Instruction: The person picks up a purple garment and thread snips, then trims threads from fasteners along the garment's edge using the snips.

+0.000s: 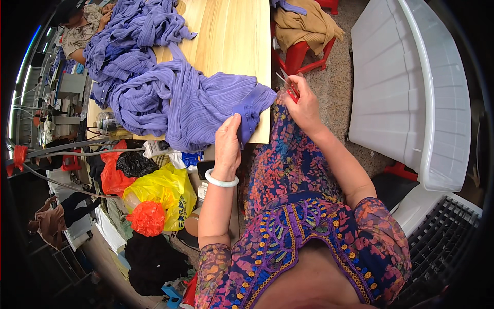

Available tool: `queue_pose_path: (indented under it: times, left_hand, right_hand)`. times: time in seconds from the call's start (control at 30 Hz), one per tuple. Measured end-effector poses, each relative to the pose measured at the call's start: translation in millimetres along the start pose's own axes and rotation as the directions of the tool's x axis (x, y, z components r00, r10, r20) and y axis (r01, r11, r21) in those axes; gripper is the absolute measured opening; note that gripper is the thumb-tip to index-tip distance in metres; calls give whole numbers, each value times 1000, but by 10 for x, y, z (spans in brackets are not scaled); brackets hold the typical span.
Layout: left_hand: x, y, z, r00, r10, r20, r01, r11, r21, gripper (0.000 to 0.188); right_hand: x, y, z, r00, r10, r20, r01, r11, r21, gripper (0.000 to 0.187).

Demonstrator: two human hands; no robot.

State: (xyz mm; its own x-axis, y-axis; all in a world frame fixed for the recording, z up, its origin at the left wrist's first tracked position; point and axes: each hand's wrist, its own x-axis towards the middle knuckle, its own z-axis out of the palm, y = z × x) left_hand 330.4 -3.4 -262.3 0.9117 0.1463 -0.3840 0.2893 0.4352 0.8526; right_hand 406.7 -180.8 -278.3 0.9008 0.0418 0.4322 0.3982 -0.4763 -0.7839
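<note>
A purple ribbed garment [206,98] lies bunched over the front of the wooden table [226,41], one end at the table's near right corner. My left hand [227,144] pinches a smooth, darker purple band of it between thumb and fingers at the table's edge. Just past that corner, my right hand [307,108] is closed around small scissors [293,95] with red handles. Their blades point up and away, slightly parted, and do not touch the cloth. More purple garments [128,41] are heaped at the far left of the table.
To the right stands a large white plastic bin [386,77]. Beyond the table's right side, brown cloth [306,23] covers a red stool [297,57]. Yellow [172,190] and red plastic bags [116,172] crowd the left below the table. Another person [85,31] sits at the far left.
</note>
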Motion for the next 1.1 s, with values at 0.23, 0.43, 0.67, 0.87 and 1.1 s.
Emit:
queue_pose_path:
  times: [0.23, 0.43, 0.67, 0.87, 1.1]
  left_hand:
    - [6, 85, 84, 995, -96, 31, 99, 991, -95, 23]
    - [-68, 42, 37, 990, 113, -81, -103, 988, 119, 23]
    - [-185, -102, -145, 966, 220, 134, -258, 828, 497, 19]
    - [-287, 173, -84, 966, -77, 248, 64, 996, 59, 29]
    - [-221, 258, 5, 964, -121, 235, 137, 989, -52, 27]
  right_hand:
    - [-157, -285, 224, 821, 114, 560, -405, 808, 428, 36]
    - [-80, -362, 337, 781, 155, 605, -549, 630, 549, 36]
    - [24, -460, 331, 798, 127, 589, -538, 588, 604, 35]
    - [161, -485, 261, 780, 172, 602, -552, 642, 532, 32]
    - [120, -331, 338, 917, 120, 381, -313, 809, 498, 35]
